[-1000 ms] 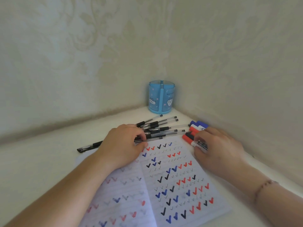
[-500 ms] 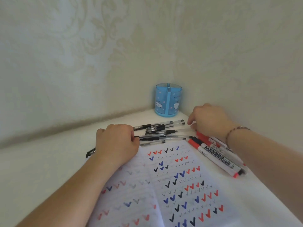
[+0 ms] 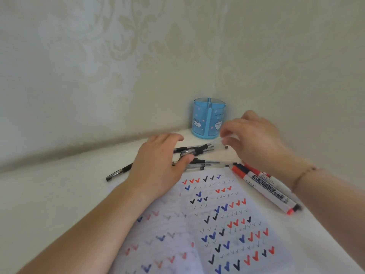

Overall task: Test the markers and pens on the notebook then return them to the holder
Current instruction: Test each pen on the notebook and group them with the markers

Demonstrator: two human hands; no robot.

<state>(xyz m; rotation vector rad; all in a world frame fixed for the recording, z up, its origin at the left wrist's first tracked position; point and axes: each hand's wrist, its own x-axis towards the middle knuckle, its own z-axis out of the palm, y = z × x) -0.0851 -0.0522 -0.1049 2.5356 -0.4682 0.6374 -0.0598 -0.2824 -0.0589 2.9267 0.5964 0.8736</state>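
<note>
Before the blue plastic holder [image 3: 209,118], our right hand [image 3: 254,139] is pinching a clear pen [image 3: 216,144]; our left hand's [image 3: 158,165] grip is lying spread over the black-capped pens [image 3: 199,165].

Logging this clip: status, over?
Right hand pinching a clear pen. Left hand resting on pen pile. Holder unobstructed.

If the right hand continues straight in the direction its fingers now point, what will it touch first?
The right hand points left, over the pile of pens, and pinches one clear pen there. Going straight on, it would probably meet the fingers of the left hand first. The blue holder stands farther back, apparently outside this line; depth is unclear.
</note>
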